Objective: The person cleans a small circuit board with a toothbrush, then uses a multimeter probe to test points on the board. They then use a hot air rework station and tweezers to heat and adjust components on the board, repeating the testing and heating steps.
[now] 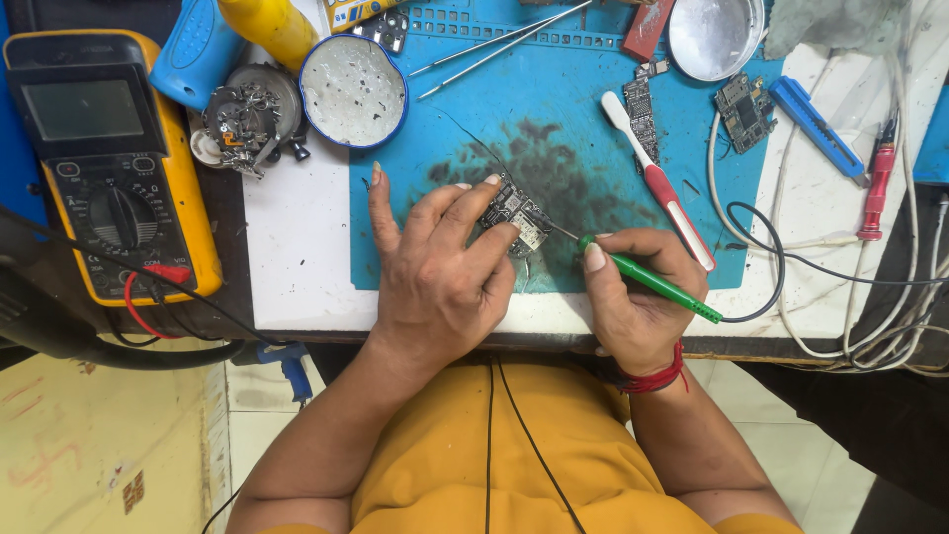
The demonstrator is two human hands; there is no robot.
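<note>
Head view: left hand [440,272] pinching small circuit board [516,216] w/ thumb + fingertips, mid blue mat [573,109]. Right hand [638,297] clenched on green-handled tool [652,282], thin tip touching board's edge at 3 o'clock. Red-white toothbrush [657,178] just beside at 2 o'clock. Yellow multimeter [109,158] well apart at 9 o'clock; round tin [353,91] at 11.

My left hand [440,272] pinches a small dark circuit board [516,215] on the blue work mat [554,109]; my right hand [638,297] holds a green-handled probe [652,282] against it.
</note>
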